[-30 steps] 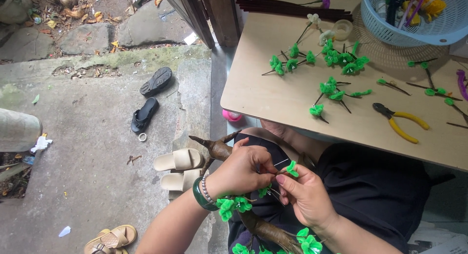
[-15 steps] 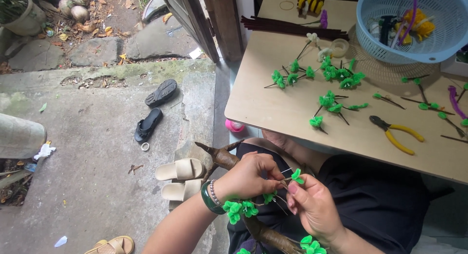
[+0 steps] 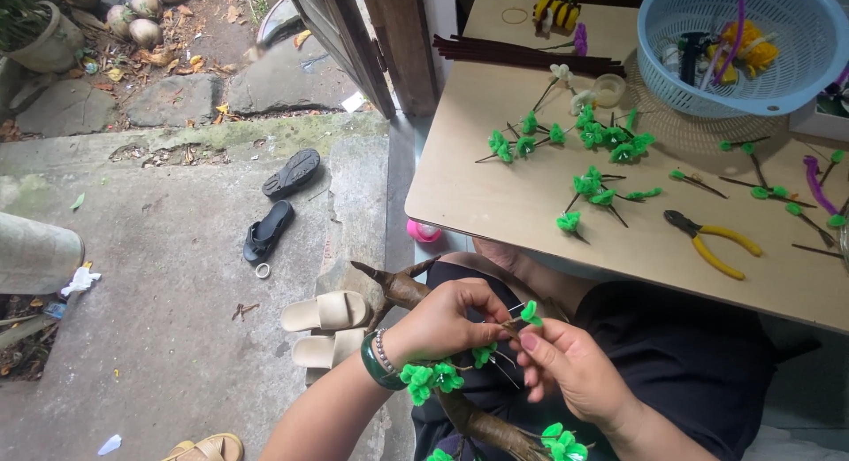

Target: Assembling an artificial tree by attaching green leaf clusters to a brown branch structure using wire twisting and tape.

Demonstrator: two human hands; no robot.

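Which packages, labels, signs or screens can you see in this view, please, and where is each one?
None shows: no package, label, sign or screen.
Nearest thing to a container: a round pale-blue plastic basket at the table's far right corner, holding craft bits.

Both hands (image 3: pixel 522 341) pinch a green-tipped stem (image 3: pixel 529 313) onto a brown branch (image 3: pixel 402 288).
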